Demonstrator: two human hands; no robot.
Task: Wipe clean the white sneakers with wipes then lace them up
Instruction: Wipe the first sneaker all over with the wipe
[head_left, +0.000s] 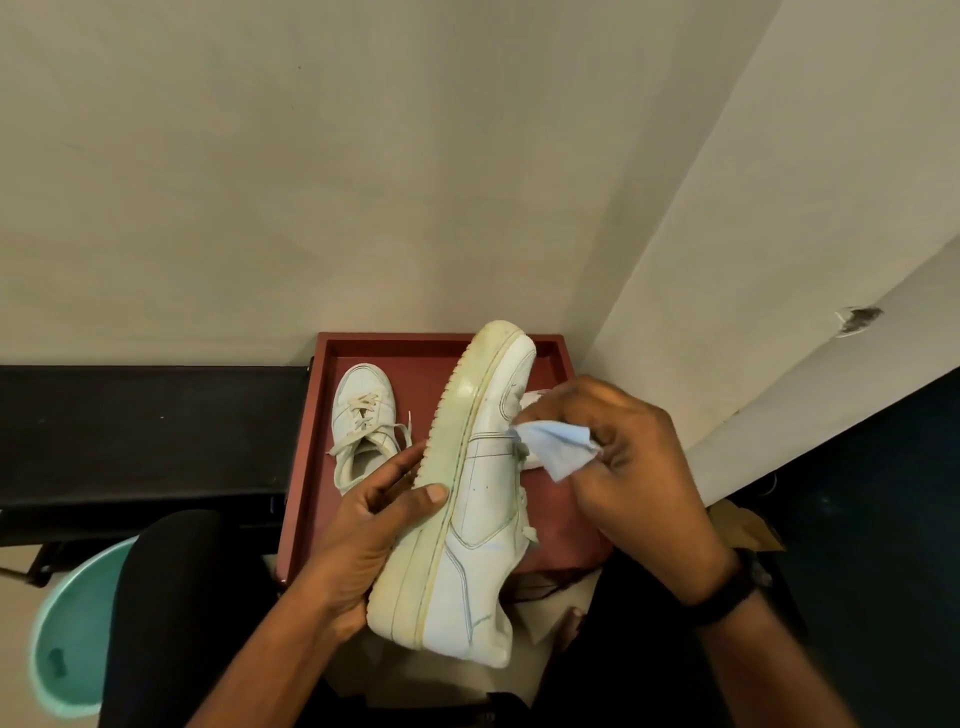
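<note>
While your left hand (384, 525) is gripping one white sneaker (467, 519) by its sole, you are holding it tipped on its side above the red tray (405, 338). Your right hand (639, 467) is pinching a blue wipe (558, 447) against that sneaker's side, above the tray's right part. The other sneaker (363, 415) is lying inside the tray's left part
</note>
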